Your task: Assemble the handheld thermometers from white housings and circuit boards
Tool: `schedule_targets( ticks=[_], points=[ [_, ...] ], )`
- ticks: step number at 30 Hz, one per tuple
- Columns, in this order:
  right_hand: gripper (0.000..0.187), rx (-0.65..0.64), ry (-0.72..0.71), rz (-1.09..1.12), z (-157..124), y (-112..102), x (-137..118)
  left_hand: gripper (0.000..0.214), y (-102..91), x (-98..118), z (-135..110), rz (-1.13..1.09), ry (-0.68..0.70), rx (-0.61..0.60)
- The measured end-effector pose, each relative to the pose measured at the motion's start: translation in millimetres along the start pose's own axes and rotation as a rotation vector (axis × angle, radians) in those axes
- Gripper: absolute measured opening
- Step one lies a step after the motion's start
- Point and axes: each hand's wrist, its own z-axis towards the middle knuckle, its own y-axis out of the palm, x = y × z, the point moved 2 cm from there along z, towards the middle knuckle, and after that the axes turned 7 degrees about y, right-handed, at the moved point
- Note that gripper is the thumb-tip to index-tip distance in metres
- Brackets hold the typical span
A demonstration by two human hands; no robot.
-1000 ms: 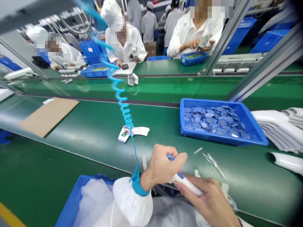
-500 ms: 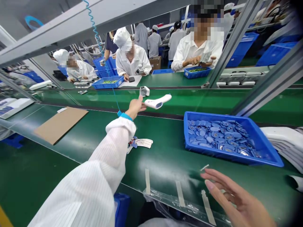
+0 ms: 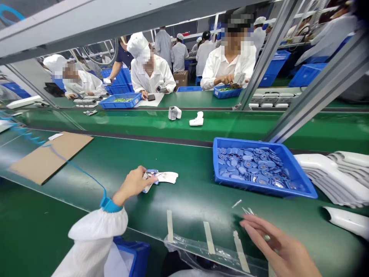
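Note:
My left hand [image 3: 133, 184], with a blue wrist strap [image 3: 110, 205] at its white sleeve, lies on a crumpled paper card with blue pieces [image 3: 151, 181] on the green conveyor belt [image 3: 187, 196]. Whether its fingers grip the card is hard to see. My right hand [image 3: 276, 246] hangs empty at the belt's near edge, fingers apart, close to small clear plastic scraps [image 3: 248, 210]. A white handheld plastic device [image 3: 196, 119] lies on the far belt, next to a white boxy part [image 3: 174, 113].
A blue tray [image 3: 245, 186] of blue round discs stands right of my hands, beside stacked white plastic housings [image 3: 331, 177]. A cardboard sheet [image 3: 50, 157] lies on the belt at left. Tape strips and clear film [image 3: 207, 246] hang at the near edge. Co-workers [image 3: 151, 73] sit behind aluminium-framed glass [image 3: 271, 65].
The white device has left my hands and now lies on the far belt. My left arm has drawn back from reaching across and come down onto the paper card.

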Motion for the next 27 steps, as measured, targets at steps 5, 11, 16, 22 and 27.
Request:
schedule_targets(
  ticks=[5, 11, 16, 22, 27],
  points=[
    [0.038, 0.026, -0.263, -0.078, 7.1, 23.3, -63.7, 0.037, 55.7, 43.5, -47.3, -0.327, 0.21, -0.12],
    [0.022, 0.104, -0.427, -0.088, -0.7, 31.2, -93.0, 0.014, 95.5, 108.7, -98.5, -0.604, 0.438, -0.195],
    [0.016, 0.182, -0.583, -0.229, -17.2, 27.4, -92.9, 0.008, 98.2, 125.1, -110.4, -0.542, 0.569, -0.217],
    [0.023, 0.323, -0.675, -0.397, -30.2, 30.6, -105.2, 0.005, 92.7, 135.7, -115.6, -0.328, 0.741, -0.151],
    [0.039, 0.458, -0.758, -0.697, -47.0, 13.1, -130.1, 0.025, 91.6, 136.2, -106.1, 0.234, 0.778, 0.062]
  ],
)
